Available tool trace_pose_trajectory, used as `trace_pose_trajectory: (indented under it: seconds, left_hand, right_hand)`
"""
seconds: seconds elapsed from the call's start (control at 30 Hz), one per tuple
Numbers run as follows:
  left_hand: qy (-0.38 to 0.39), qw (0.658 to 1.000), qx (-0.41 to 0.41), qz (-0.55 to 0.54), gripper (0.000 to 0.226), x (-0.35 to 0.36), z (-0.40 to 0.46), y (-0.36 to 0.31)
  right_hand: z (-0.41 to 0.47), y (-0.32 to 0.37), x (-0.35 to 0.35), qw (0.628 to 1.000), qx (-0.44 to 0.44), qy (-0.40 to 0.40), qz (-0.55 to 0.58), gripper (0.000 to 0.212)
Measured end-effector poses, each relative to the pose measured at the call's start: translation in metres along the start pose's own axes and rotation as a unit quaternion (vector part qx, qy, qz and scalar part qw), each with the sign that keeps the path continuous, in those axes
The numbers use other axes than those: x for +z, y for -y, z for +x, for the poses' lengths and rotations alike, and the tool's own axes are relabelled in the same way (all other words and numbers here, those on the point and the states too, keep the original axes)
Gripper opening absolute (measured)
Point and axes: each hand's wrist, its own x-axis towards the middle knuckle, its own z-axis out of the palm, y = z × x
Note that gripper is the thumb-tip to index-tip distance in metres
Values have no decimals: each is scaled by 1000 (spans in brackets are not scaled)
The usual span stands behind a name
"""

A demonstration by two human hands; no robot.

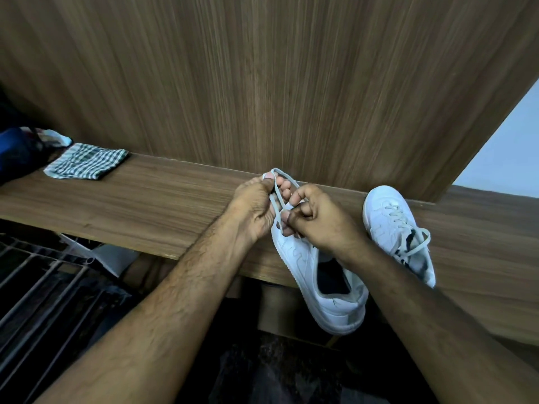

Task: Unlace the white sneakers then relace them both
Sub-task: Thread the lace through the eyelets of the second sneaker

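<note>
forearms: both bare, enter from 6 o'clock edge, converge toward centre, meeting over near sneaker.
near sneaker [318, 275]: white, at ~5 o'clock from centre, lies on desk front edge w/ heel hanging off toward viewer; long axis runs 11-to-5 o'clock, toe to 11, mostly hidden under hands. Opening faces up, dark inside.
lace [281, 182]: grey-white, loop standing up past fingers at 12 o'clock of hands, strands run down btwn both hands to sneaker.
left hand [255, 205]: back up, fingers curled, thumb + forefinger pinch top of lace loop; grip narrow, holding lace.
right hand [320, 217]: knuckles up, fingers curled in, tips pinch lower lace strand just above sneaker; grip tight on lace.
far sneaker [393, 228]: white, at 3 o'clock of hands, laced, toe to 11, heel to 5; partly behind right forearm.
desk [145, 205]: wood-grain, wood panel behind.
checked cloth [86, 164]: folded, desk at 9 o'clock, well apart.
</note>
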Motion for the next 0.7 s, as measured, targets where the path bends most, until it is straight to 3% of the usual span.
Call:
trace_pose_trajectory:
  seconds: [0.33,0.53,0.7]
  left_hand:
    - [38,999,-16,17,33,-1,5,0]
    - [48,995,2,87,18,3,1,16]
    - [28,1000,1,8,14,3,4,15]
  right_hand:
    - [-1,5,-3,986,19,-83,142,14]
    - [3,-2,-2,990,-23,-140,14,22]
    - [1,0,-3,997,-3,-71,1,15]
